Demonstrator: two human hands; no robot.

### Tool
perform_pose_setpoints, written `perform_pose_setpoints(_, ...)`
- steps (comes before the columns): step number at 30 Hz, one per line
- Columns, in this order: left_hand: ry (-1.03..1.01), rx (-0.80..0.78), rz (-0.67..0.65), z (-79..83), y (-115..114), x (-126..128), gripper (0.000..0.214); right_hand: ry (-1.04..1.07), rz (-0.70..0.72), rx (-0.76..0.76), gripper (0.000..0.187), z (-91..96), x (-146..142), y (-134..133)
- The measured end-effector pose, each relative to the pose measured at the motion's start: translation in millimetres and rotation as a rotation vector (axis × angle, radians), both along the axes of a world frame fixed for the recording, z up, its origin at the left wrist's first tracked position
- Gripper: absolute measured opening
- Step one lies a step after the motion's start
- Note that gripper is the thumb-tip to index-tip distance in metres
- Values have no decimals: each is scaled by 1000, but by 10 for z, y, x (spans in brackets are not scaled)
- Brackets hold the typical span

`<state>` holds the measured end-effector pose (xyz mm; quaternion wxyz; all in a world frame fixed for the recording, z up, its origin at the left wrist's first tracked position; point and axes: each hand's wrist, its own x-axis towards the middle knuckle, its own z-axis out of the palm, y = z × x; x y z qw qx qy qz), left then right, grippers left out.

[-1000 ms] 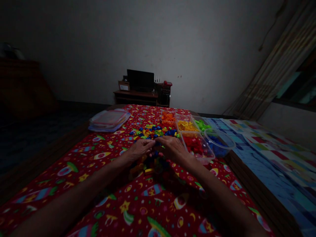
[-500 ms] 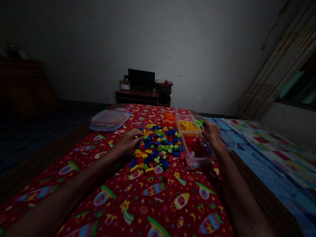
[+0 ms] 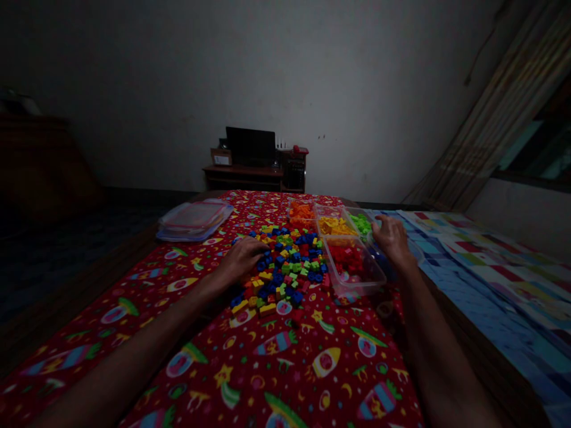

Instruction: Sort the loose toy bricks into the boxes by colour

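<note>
My left hand [image 3: 244,258] rests at the left side of a loose pile of small toy building bricks [image 3: 288,267] in blue, yellow, green and red. Its fingers curl down among the bricks, and what they pinch, if anything, is hidden. Above a container with blue bricks [image 3: 380,257] hovers my right hand [image 3: 392,239], thumb and forefinger apart and no brick visible in it. Clear plastic containers beside the pile hold sorted bricks: orange bricks [image 3: 301,211], yellow bricks [image 3: 335,226], green bricks [image 3: 361,224] and red bricks [image 3: 347,259].
Several stacked plastic lids [image 3: 194,220] lie at the table's far left. A red patterned cloth [image 3: 267,368] covers the table. To the right is a bed with a checked cover [image 3: 482,252]. A dark monitor [image 3: 250,146] stands on a desk by the wall.
My right hand has shifted right, from near the green bricks to over the blue ones, and its fingers have parted. My left hand has moved slightly right, further into the pile.
</note>
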<state>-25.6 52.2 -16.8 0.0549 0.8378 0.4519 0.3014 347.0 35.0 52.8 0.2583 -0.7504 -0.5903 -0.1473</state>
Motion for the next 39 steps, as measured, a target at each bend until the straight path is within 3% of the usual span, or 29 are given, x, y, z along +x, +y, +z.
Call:
perform_pose_setpoints(4,-136,-75,92,106,-75,75,20,-94,173,19,34,-2,-366,-24)
perform_pose_setpoints(9,-500,-318,162,221,-216,230,23,-185,611,-100,27,-144,-938,-176)
perform_pose_setpoints(13,-613,-514,106,257,-332,342,26,-150,924,-129,26,-263,-1352,-365)
perform_pose_setpoints(15,-619,-567,76,250,-385,384,26,-154,988,-123,31,-310,-1481,-442)
perform_pose_setpoints(18,-598,-602,52,236,-430,429,24,-192,1000,-114,22,-375,-1556,-484)
perform_pose_setpoints(22,-542,-522,51,252,-414,414,25,-200,972,-58,16,-407,-1477,-409)
perform_pose_setpoints(27,-399,-312,106,267,-308,243,23,-210,797,-24,19,-289,-1170,-242)
perform_pose_setpoints(34,-110,-263,58,341,-178,-146,26,-168,326,-45,27,-15,-392,-40)
perform_pose_setpoints(39,12,-297,-13,334,-123,-339,26,-114,27,-45,33,15,111,-8)
